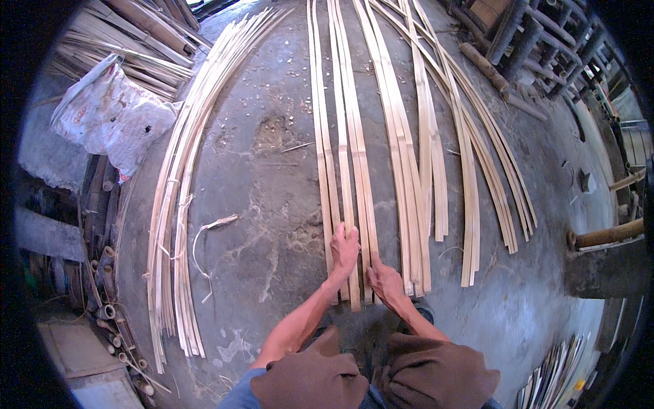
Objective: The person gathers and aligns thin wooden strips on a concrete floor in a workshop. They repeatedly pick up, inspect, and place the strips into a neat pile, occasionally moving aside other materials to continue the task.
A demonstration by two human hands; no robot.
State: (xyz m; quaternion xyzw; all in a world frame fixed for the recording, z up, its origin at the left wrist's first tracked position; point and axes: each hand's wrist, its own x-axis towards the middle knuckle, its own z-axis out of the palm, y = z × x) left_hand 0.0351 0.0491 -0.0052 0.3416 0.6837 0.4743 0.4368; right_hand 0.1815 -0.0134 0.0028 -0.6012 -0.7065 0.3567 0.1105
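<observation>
Several long pale bamboo strips lie side by side on the grey concrete floor, running away from me. My left hand presses flat on the near ends of two of these strips. Just to its right, my right hand rests on the near end of a neighbouring strip, fingers curled against it. More strips fan out to the right. My knees, in brown cloth, show at the bottom edge.
A thick bundle of bamboo strips curves along the left. A white sack lies on stacked bamboo at upper left. Cut bamboo tubes sit at the left edge. Wooden poles and a frame stand at upper right.
</observation>
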